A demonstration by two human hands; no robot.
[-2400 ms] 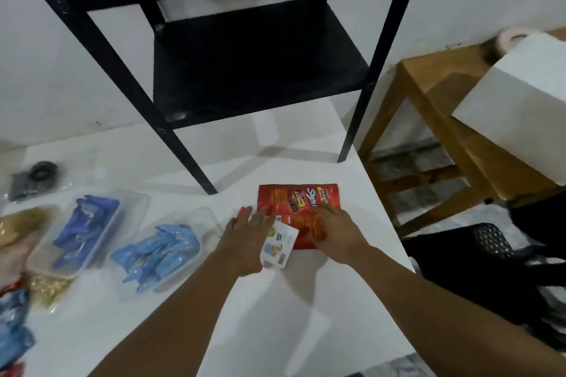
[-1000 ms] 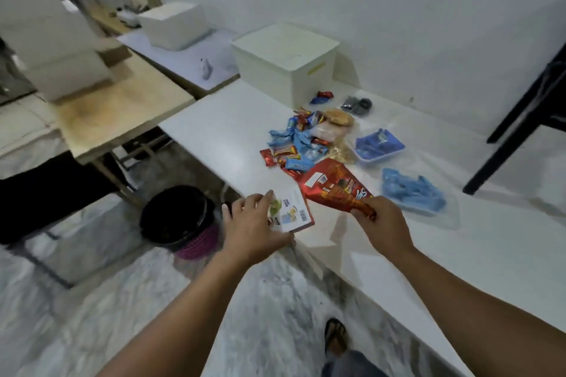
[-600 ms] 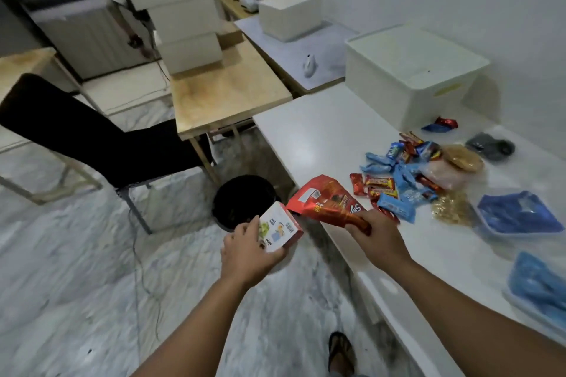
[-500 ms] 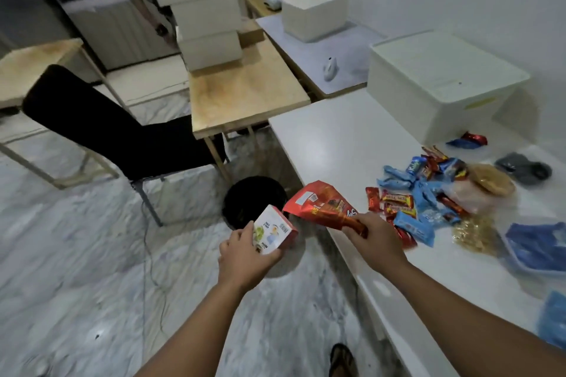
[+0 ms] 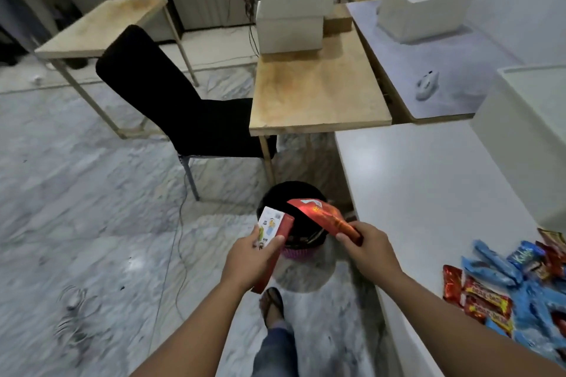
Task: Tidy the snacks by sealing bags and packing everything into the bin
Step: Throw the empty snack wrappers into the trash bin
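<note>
Landmark: round black waste basket point(image 5: 294, 193) on the marble floor, just left of the white table point(image 5: 428, 180). Far left of the basket, floor detail smears with motion blur; a striped blurred shape low left cannot be identified. Black chair point(image 5: 171, 107) stands up-left of the basket, beside a wooden table point(image 5: 318, 92) carrying stacked white boxes point(image 5: 291, 0), the top one cut off by the frame. Left hand point(image 5: 251, 257) sits just left of and below the basket's rim, fingers closed on a small white-and-red carton point(image 5: 272, 229); its print is too small to read, its lower end hidden behind the hand. Basket's near side and pink lower band are partly covered by both held items. Right hand point(image 5: 370, 248), just right of the basket, pinches one end of a red snack bag point(image 5: 321, 214), which stretches up-left over the basket's opening; whether the bag is sealed cannot be told. Below the basket, a sandalled foot point(image 5: 272, 303). Far right, loose red and blue snack packets point(image 5: 505, 288) lie on the white table, cut off at the edge; a white bin point(image 5: 520, 144) is also cropped.
</note>
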